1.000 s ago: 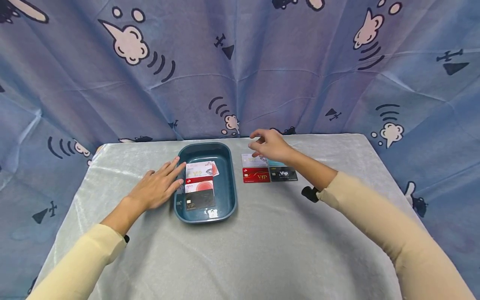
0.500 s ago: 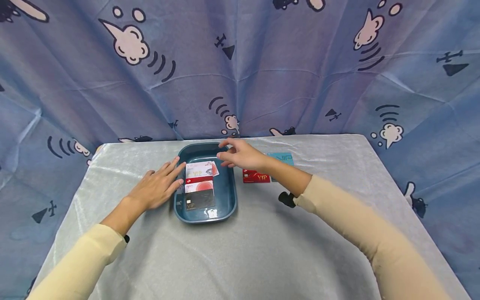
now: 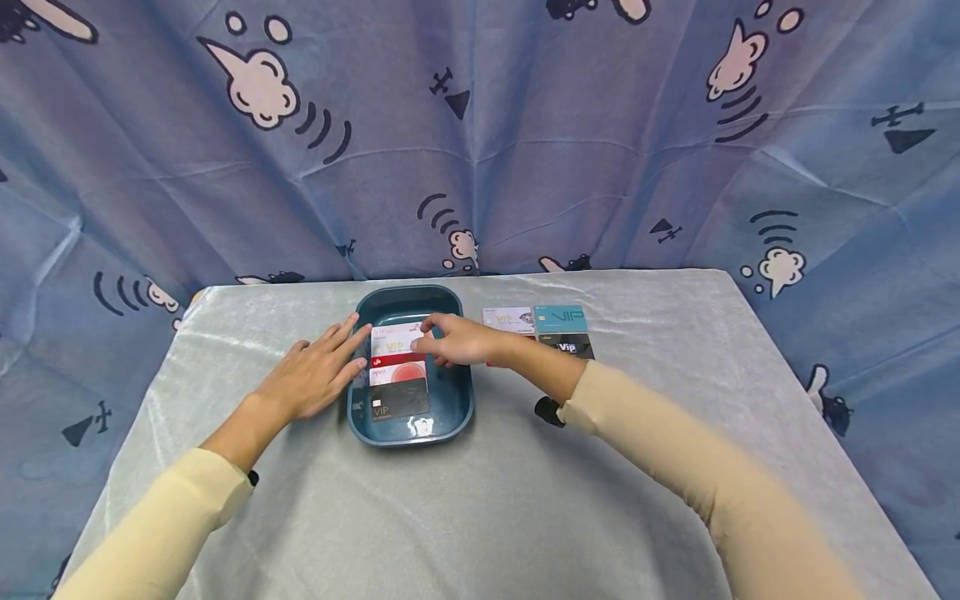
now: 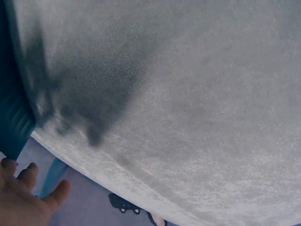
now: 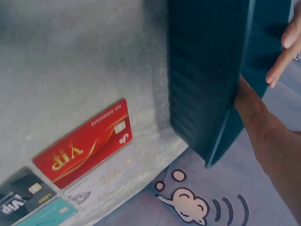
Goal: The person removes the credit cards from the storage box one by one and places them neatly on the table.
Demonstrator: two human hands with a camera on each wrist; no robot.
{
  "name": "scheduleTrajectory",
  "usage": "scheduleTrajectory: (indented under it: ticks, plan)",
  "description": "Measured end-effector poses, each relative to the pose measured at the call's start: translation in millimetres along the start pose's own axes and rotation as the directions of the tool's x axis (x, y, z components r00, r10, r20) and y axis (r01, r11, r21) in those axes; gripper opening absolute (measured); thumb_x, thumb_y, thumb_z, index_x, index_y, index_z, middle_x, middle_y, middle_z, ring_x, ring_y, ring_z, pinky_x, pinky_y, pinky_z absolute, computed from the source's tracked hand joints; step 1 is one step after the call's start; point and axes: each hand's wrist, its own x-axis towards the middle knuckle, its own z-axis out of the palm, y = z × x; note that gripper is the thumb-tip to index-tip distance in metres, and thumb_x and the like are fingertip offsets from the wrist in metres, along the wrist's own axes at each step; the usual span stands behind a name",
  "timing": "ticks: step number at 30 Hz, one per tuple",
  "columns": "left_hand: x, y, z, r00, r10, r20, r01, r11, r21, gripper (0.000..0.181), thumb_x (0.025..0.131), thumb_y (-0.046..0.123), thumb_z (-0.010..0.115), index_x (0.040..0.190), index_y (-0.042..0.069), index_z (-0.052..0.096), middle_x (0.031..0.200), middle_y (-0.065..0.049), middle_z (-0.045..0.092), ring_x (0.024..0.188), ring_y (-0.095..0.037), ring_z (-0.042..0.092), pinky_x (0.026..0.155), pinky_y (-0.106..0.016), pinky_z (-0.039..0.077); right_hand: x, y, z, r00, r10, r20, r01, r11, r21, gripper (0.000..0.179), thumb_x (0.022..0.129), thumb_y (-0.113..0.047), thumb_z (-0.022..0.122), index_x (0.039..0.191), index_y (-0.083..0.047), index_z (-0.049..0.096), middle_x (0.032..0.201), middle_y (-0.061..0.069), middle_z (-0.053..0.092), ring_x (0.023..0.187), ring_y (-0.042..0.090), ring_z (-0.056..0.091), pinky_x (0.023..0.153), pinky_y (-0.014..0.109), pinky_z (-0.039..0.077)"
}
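"Left hand first. Condition?"

"Left hand (image 3: 318,367) released: fingers straight and parted, tips at the left rim of the tray (image 3: 450,408). It grasps nothing."

"Right hand?"

"Right hand (image 3: 459,340) is at the tray's right side, over the interior. Fingers bent, thumb and forefinger at the right edge of the white card (image 3: 393,339). Whether they pinch it, I cannot tell."

"Tray contents?"

"At least four cards, overlapping in a column. White card farthest from the person; below it the red card (image 3: 397,361), showing as a strip; then the pink card (image 3: 393,375); the black card (image 3: 401,400) nearest."

"Outside the tray?"

"Four more, face up on the grey cloth (image 3: 420,517) to its right, set two by two. Far pair: outer white card (image 3: 506,319) and teal card (image 3: 560,318). Near pair: outer red card (image 5: 84,141) and outer black card (image 3: 567,343). The right forearm (image 3: 547,364) passes above the near pair."

"Beyond?"

"A blue patterned curtain (image 3: 600,150) hangs behind."
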Motion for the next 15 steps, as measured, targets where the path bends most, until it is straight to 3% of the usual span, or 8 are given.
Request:
scheduleTrajectory:
  ticks: [8,15]
  plan:
    - [-0.9,0.1,0.3,1.0,0.006,-0.006,-0.006,1.0,0.002,0.062,0.107,0.045,0.036,0.16,0.017,0.02,0.167,-0.009,0.009,0.149,-0.039,0.02,0.109,-0.072,0.023,6.0,1,5,0.995,0.062,0.08,-0.066,0.997,0.044,0.068,0.101,-0.038,0.055,0.151,-0.001,0.027,0.134,0.025,0.054,0.113,0.035,0.064,0.095,0.04,0.053]
    - [-0.9,0.7,0.1,1.0,0.005,-0.008,-0.005,1.0,-0.003,0.062,0.107,0.044,0.036,0.16,0.017,0.021,0.167,-0.01,0.009,0.149,-0.04,0.02,0.108,-0.072,0.023,12.8,1,14,0.989,0.078,0.126,-0.081,0.996,0.022,0.067,0.1,-0.032,0.056,0.15,0.002,0.026,0.128,0.024,0.056,0.105,0.035,0.065,0.091,0.041,0.055]
